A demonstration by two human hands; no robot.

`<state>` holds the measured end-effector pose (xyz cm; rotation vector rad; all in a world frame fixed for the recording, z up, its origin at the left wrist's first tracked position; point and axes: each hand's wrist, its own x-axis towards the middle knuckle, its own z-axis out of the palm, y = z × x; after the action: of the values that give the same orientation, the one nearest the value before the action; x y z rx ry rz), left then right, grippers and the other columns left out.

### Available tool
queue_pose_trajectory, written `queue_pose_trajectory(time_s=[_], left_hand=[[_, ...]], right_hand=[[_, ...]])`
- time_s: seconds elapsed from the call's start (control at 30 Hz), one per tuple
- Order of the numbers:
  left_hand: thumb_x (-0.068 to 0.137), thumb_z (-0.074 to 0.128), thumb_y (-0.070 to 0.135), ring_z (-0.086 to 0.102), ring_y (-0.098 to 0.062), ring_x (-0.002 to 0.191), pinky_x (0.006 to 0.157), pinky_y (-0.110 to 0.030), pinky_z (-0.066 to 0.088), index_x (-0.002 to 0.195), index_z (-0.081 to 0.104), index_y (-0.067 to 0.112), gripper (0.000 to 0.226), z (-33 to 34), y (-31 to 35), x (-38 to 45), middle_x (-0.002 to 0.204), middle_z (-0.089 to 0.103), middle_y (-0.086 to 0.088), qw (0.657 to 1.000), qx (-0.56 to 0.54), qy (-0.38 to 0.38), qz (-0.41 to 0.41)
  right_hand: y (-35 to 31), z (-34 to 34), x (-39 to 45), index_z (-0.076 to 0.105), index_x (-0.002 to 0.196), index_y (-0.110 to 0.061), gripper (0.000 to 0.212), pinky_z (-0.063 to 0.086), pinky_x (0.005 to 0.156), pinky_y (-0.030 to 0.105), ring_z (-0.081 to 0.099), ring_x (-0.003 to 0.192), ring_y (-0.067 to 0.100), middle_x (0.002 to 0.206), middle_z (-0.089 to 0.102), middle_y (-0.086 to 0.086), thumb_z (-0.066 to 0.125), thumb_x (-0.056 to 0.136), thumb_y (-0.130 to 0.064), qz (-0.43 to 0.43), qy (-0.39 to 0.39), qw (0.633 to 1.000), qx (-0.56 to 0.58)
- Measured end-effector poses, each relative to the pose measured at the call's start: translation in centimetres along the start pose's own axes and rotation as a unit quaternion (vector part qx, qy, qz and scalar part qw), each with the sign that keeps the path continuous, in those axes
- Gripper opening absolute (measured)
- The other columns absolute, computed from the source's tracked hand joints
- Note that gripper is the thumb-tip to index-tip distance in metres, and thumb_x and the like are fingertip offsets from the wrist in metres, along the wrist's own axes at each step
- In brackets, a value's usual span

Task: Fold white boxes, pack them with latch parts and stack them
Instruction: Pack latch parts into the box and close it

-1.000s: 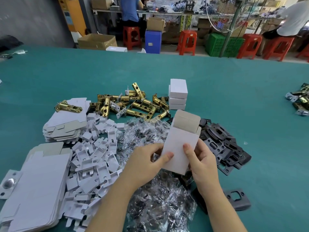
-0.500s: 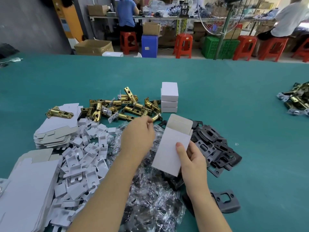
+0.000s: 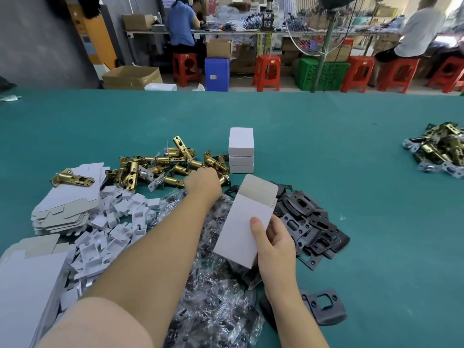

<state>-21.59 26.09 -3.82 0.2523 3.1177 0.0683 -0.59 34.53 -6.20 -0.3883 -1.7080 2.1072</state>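
The folded white box (image 3: 242, 222) is the landmark: it is held up in the right hand (image 3: 275, 243), thumb across its near face and fingers curled behind, with its top flap (image 3: 259, 190) standing open and its long axis tilted away and to the right. Its mouth faces up and away from the camera; whether anything is inside cannot be seen.

Up and to the left of the box, the left hand (image 3: 203, 183) reaches into the pile of brass latch bolts (image 3: 173, 168). Its fingers are turned away and hidden behind the knuckles, so I cannot tell whether it has closed on a latch or merely touches the heap. The left hand is plainly the nearer one to the latches. By my reading, the step in hand is fetching one latch; it would then have to be turned so its long barrel lines up with the box's long axis and be fed in through the open mouth.

Just beyond the box stands a stack of closed white boxes (image 3: 241, 150). Right of the box lie black strike plates (image 3: 308, 227); under and before it, clear bags of small hardware (image 3: 213, 297). Further left are white card inserts (image 3: 108, 229) and flat unfolded box blanks (image 3: 67, 199), all on the green table (image 3: 376, 197).
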Motion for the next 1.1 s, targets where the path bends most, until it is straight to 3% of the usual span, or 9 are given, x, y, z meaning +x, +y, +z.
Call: queue_pose_trajectory(time_s=[0.1,0.17,0.3,0.4,0.53,0.67,0.8,0.97,1.1], left_hand=[[0.092,0.062,0.03,0.052,-0.028,0.11,0.091,-0.043,0.038,0.079,0.055,0.018,0.018,-0.2,-0.5,0.1,0.096,0.061,-0.002,0.998,0.008,0.055,0.003],[0.093,0.06,0.034,0.054,-0.026,0.103,0.089,-0.042,0.037,0.091,0.063,0.018,0.016,-1.1,-0.6,-0.1,0.095,0.065,-0.001,0.994,-0.047,0.095,-0.006],[0.096,0.061,0.033,0.063,-0.022,0.083,0.07,-0.034,0.049,0.112,0.068,0.019,0.023,-5.3,-1.5,-1.7,0.097,0.072,0.0,0.969,-0.198,0.145,0.035],[0.094,0.067,0.043,0.065,-0.022,0.078,0.069,-0.035,0.053,0.118,0.061,0.02,0.033,-9.5,-2.8,-4.7,0.094,0.071,-0.002,0.948,-0.255,0.163,0.101],[0.09,0.074,0.043,0.066,-0.011,0.045,0.047,-0.024,0.054,0.091,0.061,0.021,0.026,-13.1,-5.1,-10.8,0.06,0.066,0.001,0.907,-0.353,0.187,0.134],[0.085,0.079,0.034,0.073,-0.017,0.054,0.053,-0.031,0.061,0.086,0.069,0.019,0.019,-14.1,-6.5,-15.1,0.066,0.074,0.002,0.847,-0.49,0.143,0.151],[0.075,0.076,0.036,0.075,-0.03,0.062,0.06,-0.041,0.064,0.088,0.07,0.014,0.026,-13.7,-7.1,-16.0,0.074,0.076,-0.007,0.803,-0.573,0.073,0.148],[0.093,0.068,0.007,0.076,-0.03,0.069,0.065,-0.038,0.064,0.094,0.069,0.008,0.002,-12.3,-6.8,-15.7,0.076,0.075,-0.01,0.808,-0.57,0.003,0.148],[0.094,0.072,0.019,0.069,-0.004,0.066,0.063,-0.017,0.052,0.094,0.071,0.025,0.006,-11.1,-6.6,-15.4,0.072,0.073,0.009,0.889,-0.417,0.021,0.189]], right_hand=[[0.2,0.0,0.0,0.07,0.102,-0.049,0.016,0.059,0.066,0.024,0.074,0.093,0.01,0.105,0.077,-0.011,0.067,0.087,-0.046,0.0,0.0,1.0,0.003],[0.2,0.1,-0.1,0.07,0.102,-0.052,0.017,0.06,0.067,0.026,0.074,0.094,0.01,0.106,0.077,-0.011,0.068,0.087,-0.046,0.002,-0.002,1.0,0.004],[0.2,0.1,-0.2,0.067,0.11,-0.049,0.02,0.063,0.071,0.032,0.073,0.094,0.009,0.105,0.076,-0.013,0.07,0.095,-0.036,-0.013,-0.008,1.0,-0.023],[0.5,0.1,-0.1,0.065,0.12,-0.039,0.025,0.064,0.075,0.039,0.072,0.092,0.012,0.103,0.075,-0.012,0.069,0.097,-0.031,-0.022,-0.011,0.998,-0.056],[0.1,0.3,-0.5,0.063,0.121,-0.056,0.036,0.063,0.071,0.036,0.07,0.087,0.018,0.1,0.074,-0.008,0.071,0.096,-0.032,-0.047,-0.044,0.994,-0.087],[-0.2,0.3,-0.7,0.054,0.144,-0.044,0.054,0.064,0.078,0.046,0.073,0.098,0.022,0.115,0.075,-0.006,0.072,0.093,-0.044,-0.041,-0.095,0.991,-0.08],[-0.7,0.3,-1.1,0.053,0.145,-0.04,0.057,0.062,0.075,0.029,0.073,0.103,0.016,0.126,0.071,-0.014,0.072,0.091,-0.042,-0.029,-0.145,0.987,-0.059],[-0.7,0.4,-1.3,0.058,0.143,-0.026,0.053,0.059,0.074,0.028,0.072,0.101,0.016,0.123,0.073,-0.008,0.069,0.091,-0.035,-0.02,-0.173,0.983,-0.062],[-0.8,0.4,-1.2,0.059,0.142,-0.024,0.051,0.058,0.071,0.026,0.073,0.096,0.017,0.116,0.075,-0.001,0.069,0.092,-0.031,-0.017,-0.17,0.984,-0.048]])
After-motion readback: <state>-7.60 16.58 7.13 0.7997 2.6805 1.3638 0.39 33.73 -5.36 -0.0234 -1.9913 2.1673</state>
